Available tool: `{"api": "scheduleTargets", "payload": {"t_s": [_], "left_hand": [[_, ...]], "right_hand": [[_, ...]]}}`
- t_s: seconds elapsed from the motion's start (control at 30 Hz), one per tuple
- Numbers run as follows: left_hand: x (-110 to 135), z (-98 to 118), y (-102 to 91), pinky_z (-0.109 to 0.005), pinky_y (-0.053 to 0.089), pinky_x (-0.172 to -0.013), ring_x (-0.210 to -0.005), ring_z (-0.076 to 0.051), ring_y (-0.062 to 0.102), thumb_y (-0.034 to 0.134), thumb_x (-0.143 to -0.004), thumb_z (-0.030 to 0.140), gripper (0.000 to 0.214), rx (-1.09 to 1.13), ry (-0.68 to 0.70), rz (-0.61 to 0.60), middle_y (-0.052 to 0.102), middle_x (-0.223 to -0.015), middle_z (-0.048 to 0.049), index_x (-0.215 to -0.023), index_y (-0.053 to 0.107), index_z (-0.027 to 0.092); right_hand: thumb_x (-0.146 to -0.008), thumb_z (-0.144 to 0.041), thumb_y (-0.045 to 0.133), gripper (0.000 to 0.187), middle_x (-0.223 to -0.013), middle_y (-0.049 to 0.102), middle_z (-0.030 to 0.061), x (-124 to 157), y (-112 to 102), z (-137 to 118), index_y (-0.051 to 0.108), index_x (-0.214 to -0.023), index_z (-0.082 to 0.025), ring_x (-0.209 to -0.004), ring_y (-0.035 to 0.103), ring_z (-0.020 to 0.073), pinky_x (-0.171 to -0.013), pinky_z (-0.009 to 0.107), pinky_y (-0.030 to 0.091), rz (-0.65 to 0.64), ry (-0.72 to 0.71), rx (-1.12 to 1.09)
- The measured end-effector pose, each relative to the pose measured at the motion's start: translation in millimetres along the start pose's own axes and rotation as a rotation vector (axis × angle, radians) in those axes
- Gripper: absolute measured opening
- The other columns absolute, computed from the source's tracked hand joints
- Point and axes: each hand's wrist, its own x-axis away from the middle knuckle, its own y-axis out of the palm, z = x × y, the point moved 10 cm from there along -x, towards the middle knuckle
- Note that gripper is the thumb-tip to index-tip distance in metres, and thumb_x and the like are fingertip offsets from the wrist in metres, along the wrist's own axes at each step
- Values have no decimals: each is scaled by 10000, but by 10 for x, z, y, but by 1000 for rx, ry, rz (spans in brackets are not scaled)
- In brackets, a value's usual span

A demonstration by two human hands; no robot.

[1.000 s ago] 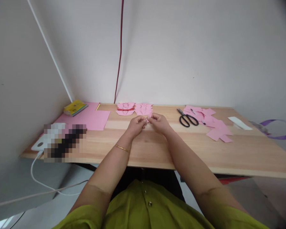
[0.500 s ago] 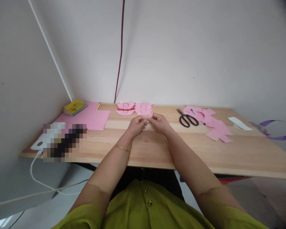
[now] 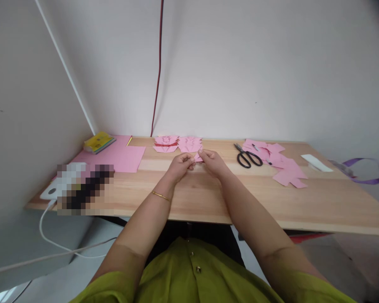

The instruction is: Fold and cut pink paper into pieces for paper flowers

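Both your arms reach forward over the wooden table (image 3: 202, 202), elbows apart and forearms slanting inward, so that your hands nearly meet in front of you. Your left hand (image 3: 180, 167) is curled, thumb and fingers drawn close together, with a gold bracelet (image 3: 161, 196) behind its wrist. Your right hand (image 3: 212, 162) bends in from the other side, its thumb pressed toward its fingers in a narrow pinch.

The small pink paper piece (image 3: 198, 158) sits between the two — gripped by your right thumb and fingers, its free part pointing toward your left fingertips. Whether those left fingertips also hold its edge, you cannot tell from this view; the fingers hide much of it.

Just beyond your hands, near the wall, lie two folded pink cut-outs side by side: one with a red band (image 3: 166, 144), the other plain (image 3: 190, 144). To the right of your right hand, well apart from it, the black-handled scissors (image 3: 241, 150) lie beside a spread of pink paper scraps (image 3: 289, 169) — their blades point toward the wall.
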Motion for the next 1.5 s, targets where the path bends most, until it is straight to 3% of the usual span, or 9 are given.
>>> {"api": "scheduleTargets", "payload": {"t_s": [0.23, 0.4, 0.57, 0.8, 0.97, 1.07, 1.3, 1.5], "left_hand": [[13, -30, -27, -213, 391, -537, -513, -62, 468, 682, -681, 323, 215, -22, -38, 67, 561, -623, 16, -691, 559, 147], [10, -39, -30, -203, 387, -518, -495, -57, 468, 684, -682, 292, 189, -49, -43, 69, 552, -612, 23, -692, 562, 147], [5, -61, -57, -206, 400, -525, -503, -63, 479, 672, -689, 290, 178, -91, -37, 83, 550, -611, 27, -701, 563, 150], [15, -32, -42, -204, 379, -516, -503, -63, 461, 675, -679, 306, 193, -84, -37, 69, 532, -600, 33, -693, 560, 151], [17, -3, -45, -212, 375, -512, -496, -70, 462, 664, -690, 302, 186, -125, -19, 73, 534, -592, 29, -690, 556, 152], [18, 4, -52, -210, 388, -524, -508, -68, 468, 655, -695, 298, 180, -121, -5, 85, 550, -616, 21, -692, 550, 152], [4, -16, -55, -199, 367, -496, -496, -66, 451, 656, -704, 330, 205, -147, 4, 75, 516, -584, 35, -695, 547, 156], [-3, -35, -45, -193, 365, -489, -493, -65, 455, 666, -698, 328, 205, -135, -9, 65, 518, -579, 33, -700, 555, 155]], "right_hand": [[-738, -487, 604, 331, -634, 506, -20, -15, 45, 66, 531, -670, -171, -602, 431, 117, -561, 230, 309, -8, -38, 66], [-768, -441, 564, 298, -627, 494, -18, -18, 36, 18, 517, -649, -171, -601, 429, 117, -570, 234, 315, 8, -88, 151], [-822, -465, 472, 381, -552, 357, -33, 0, 5, -87, 386, -569, -195, -560, 355, 114, -544, 247, 274, 52, -116, 251], [-769, -474, 539, 317, -618, 478, -18, -7, 53, -39, 504, -647, -184, -603, 410, 124, -565, 242, 310, 6, -117, 209], [-816, -469, 482, 363, -567, 396, -29, -19, 13, -41, 426, -590, -191, -563, 384, 117, -545, 246, 283, 40, -124, 273], [-856, -496, 411, 406, -564, 426, -23, -27, 10, 1, 436, -591, -190, -561, 409, 121, -552, 249, 302, 35, -85, 213], [-728, -452, 606, 298, -652, 527, -12, -5, 37, -25, 536, -661, -170, -623, 449, 123, -580, 235, 330, 22, -88, 140], [-784, -467, 523, 344, -578, 410, -28, -12, -16, -46, 452, -600, -185, -574, 376, 113, -551, 239, 289, 69, -111, 212]]}}
